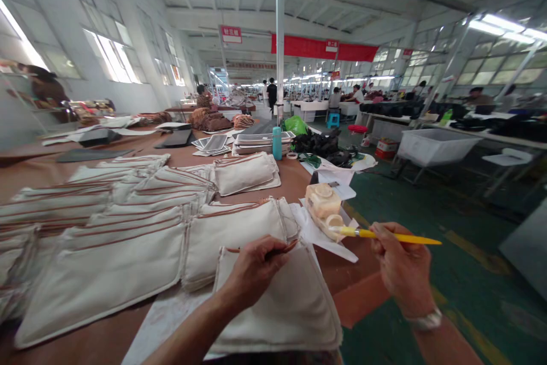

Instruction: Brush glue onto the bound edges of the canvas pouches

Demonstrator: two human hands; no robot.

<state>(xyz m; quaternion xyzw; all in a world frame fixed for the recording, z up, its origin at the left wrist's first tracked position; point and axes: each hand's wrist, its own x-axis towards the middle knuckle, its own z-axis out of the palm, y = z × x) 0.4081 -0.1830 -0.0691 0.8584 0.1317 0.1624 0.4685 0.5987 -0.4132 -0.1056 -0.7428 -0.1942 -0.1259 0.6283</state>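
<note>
My left hand pinches the brown top edge of a cream fabric panel lying at the table's front edge. In my right hand is a yellow brush, held level above the table's right edge. Its bristle end is at the mouth of a small round container, beside a stained, yellowish bottle. Both containers are on white paper. Left of the panel lies a stack of similar cream pieces with brown edging.
More cream pieces cover the left of the brown table. Farther back stand a teal bottle, a tape roll and black material. A white bin is on the right, with people seated beyond.
</note>
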